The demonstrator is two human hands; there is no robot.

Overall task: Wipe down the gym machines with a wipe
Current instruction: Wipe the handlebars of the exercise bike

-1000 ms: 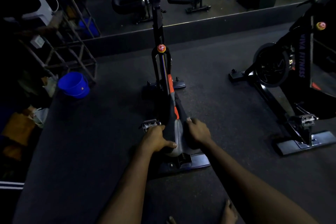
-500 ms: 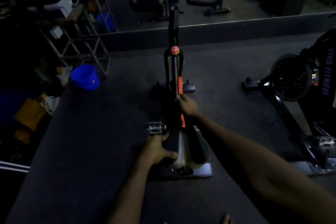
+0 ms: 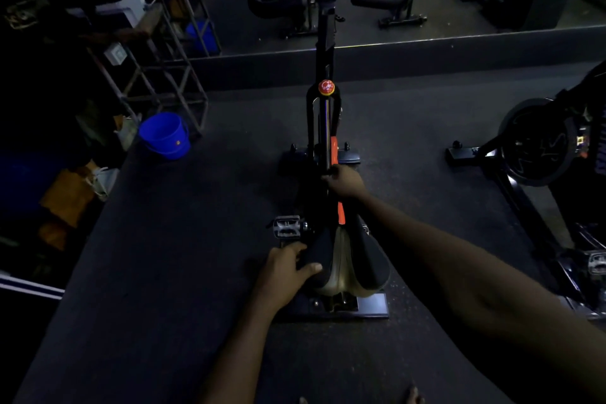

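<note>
Gripping the saddle (image 3: 364,259) at lower centre, the left hand (image 3: 282,275) curls its thumb over the top; the right hand (image 3: 346,182) wraps fingers round the bike frame (image 3: 328,121) at centre.

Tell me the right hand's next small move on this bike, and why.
Probably slide the right hand up the frame toward the red knob: it grips the frame partway up, with that stretch just ahead, while the left hand holds the saddle steady. I cannot see the wipe.
</note>
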